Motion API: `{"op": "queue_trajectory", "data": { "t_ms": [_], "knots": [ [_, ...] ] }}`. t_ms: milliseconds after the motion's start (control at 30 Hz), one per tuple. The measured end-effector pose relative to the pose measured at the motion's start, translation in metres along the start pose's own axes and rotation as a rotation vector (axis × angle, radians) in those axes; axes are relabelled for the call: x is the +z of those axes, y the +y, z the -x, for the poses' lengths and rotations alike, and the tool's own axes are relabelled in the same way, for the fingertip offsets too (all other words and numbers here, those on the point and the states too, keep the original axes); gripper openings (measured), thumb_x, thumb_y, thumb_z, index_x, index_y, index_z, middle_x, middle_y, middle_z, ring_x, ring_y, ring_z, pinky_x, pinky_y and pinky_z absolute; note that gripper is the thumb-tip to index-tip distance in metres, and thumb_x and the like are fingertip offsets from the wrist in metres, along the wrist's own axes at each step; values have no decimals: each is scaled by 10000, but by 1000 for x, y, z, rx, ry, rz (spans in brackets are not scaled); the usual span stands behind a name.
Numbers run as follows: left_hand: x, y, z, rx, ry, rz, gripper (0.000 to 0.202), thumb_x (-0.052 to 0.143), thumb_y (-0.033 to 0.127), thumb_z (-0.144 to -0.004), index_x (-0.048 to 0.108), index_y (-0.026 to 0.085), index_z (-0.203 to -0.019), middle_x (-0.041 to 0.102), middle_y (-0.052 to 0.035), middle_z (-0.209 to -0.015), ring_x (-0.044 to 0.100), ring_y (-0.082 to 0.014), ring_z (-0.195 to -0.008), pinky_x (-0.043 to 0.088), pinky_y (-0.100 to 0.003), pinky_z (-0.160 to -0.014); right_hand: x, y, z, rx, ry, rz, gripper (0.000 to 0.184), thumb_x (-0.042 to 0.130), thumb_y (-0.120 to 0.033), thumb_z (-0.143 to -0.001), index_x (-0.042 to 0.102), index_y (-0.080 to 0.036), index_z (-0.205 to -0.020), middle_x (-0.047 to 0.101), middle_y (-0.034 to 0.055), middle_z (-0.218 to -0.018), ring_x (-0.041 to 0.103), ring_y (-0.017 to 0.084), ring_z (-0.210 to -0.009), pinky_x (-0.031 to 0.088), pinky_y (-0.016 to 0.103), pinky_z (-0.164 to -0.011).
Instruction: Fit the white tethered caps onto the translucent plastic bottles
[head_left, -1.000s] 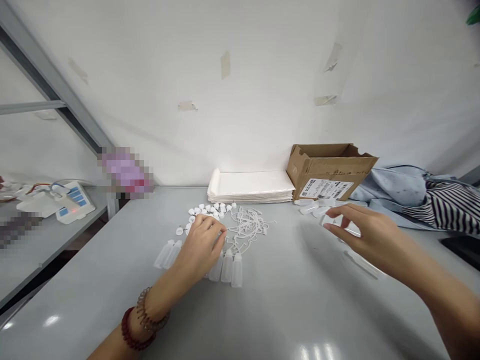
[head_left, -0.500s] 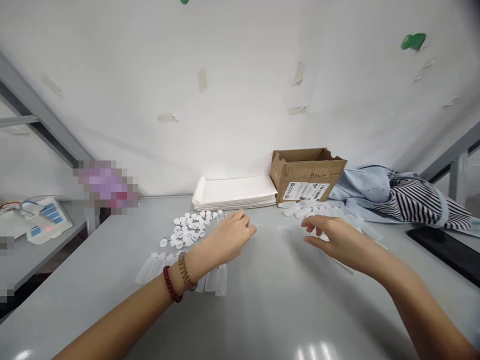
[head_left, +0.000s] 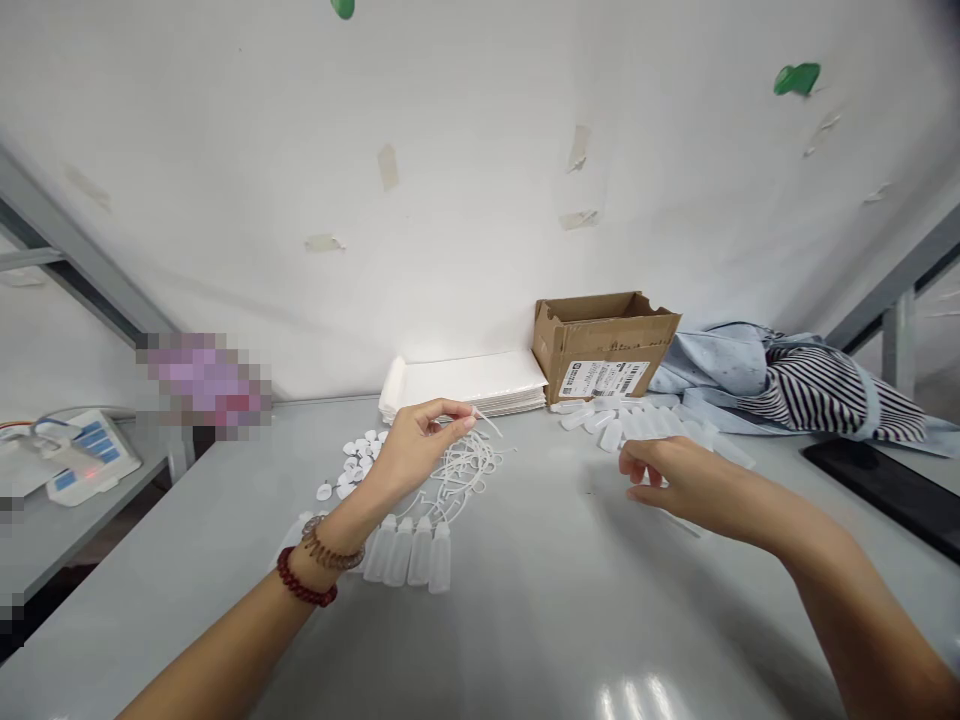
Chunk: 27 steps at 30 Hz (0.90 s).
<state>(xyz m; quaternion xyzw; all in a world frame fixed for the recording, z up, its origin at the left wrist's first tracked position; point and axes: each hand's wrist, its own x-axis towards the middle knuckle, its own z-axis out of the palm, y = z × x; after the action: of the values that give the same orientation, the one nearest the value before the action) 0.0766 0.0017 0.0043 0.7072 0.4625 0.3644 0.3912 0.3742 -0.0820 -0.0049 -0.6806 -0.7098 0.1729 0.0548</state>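
Your left hand (head_left: 407, 447) pinches 1 white cord (head_left: 490, 424) over the tangled cords (head_left: 463, 470) mid-bench (head_left: 525, 600), beyond the near bottles (head_left: 420, 556), while your right hand (head_left: 684, 485), loosely curled with thumb parted, hovers beside translucent pieces (head_left: 651, 423) at far right.

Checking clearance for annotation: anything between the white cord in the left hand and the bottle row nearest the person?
Yes: the tangle of cords lies between the white cord in the left hand and the near bottle row, some strands close to the bottle tops. The left wrist hides part of that row.
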Motion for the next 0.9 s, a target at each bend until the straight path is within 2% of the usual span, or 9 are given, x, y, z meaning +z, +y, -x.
{"op": "queue_trajectory", "data": {
  "t_ms": [200, 300, 367, 467, 533, 667, 733, 833, 900],
  "knots": [
    [-9, -5, 28, -129, 60, 45, 272, 656, 458, -756, 697, 213, -869, 702, -36, -945, 602, -155, -680, 445, -245, -538, -13, 3, 8, 67, 7, 64, 65, 567, -237, -702, 620, -221, -667, 652, 24, -637, 614, 197, -561, 358, 265, -461],
    [-11, -14, 43, -80, 66, -13, 239, 639, 443, -775, 688, 220, -846, 682, -32, -978, 595, -168, -744, 469, -272, -622, -19, 5, 10, 159, -36, 41, 83, 575, -242, -695, 592, -211, -620, 637, 11, -554, 624, 195, -528, 341, 255, -445],
    [-11, -18, 50, -21, 83, -77, 206, 625, 422, -789, 681, 226, -816, 674, -26, -955, 579, -176, -777, 470, -297, -692, -20, 5, 10, 250, -70, 41, 7, 578, -209, -670, 583, -205, -674, 634, -1, -552, 631, 190, -504, 348, 259, -452],
    [-9, -16, 56, 31, 116, -151, 167, 609, 397, -803, 668, 241, -799, 667, -17, -916, 554, -185, -808, 457, -316, -742, -18, -1, 8, 346, -149, 24, 153, 567, -153, -633, 553, -195, -780, 636, -25, -586, 628, 167, -444, 380, 267, -469],
    [-7, -13, 59, 38, 136, -174, 151, 601, 386, -810, 662, 249, -805, 664, -11, -903, 545, -185, -812, 455, -316, -746, -16, -6, 8, 358, -201, 46, 162, 540, -119, -628, 530, -192, -772, 636, -32, -576, 627, 155, -429, 392, 263, -474],
    [-6, -7, 63, 15, 168, -164, 158, 605, 384, -805, 662, 238, -785, 667, -11, -830, 555, -183, -781, 464, -305, -715, -11, -16, 6, 323, -235, 175, 147, 518, -56, -581, 467, -193, -571, 573, -19, -436, 575, 155, -392, 357, 255, -438],
    [-6, -6, 63, -13, 168, -105, 162, 614, 379, -797, 664, 225, -796, 677, -16, -803, 583, -186, -779, 476, -305, -718, -8, -21, 5, 289, -220, 206, 164, 525, -50, -566, 460, -194, -520, 574, 7, -449, 562, 165, -414, 330, 256, -430],
    [-7, -4, 62, -90, 142, 46, 176, 631, 367, -787, 660, 210, -862, 701, -29, -803, 639, -200, -808, 501, -295, -697, -2, -31, 0, 165, -120, 221, 94, 547, -99, -626, 562, -184, -589, 652, 66, -663, 602, 196, -561, 341, 266, -470],
    [-8, -3, 62, -133, 116, 136, 184, 649, 358, -777, 658, 205, -879, 710, -35, -805, 666, -205, -816, 518, -284, -676, 7, -43, -3, 27, -8, 183, 72, 559, -175, -715, 628, -188, -698, 655, 63, -713, 606, 200, -616, 368, 272, -507]
  ]
}}
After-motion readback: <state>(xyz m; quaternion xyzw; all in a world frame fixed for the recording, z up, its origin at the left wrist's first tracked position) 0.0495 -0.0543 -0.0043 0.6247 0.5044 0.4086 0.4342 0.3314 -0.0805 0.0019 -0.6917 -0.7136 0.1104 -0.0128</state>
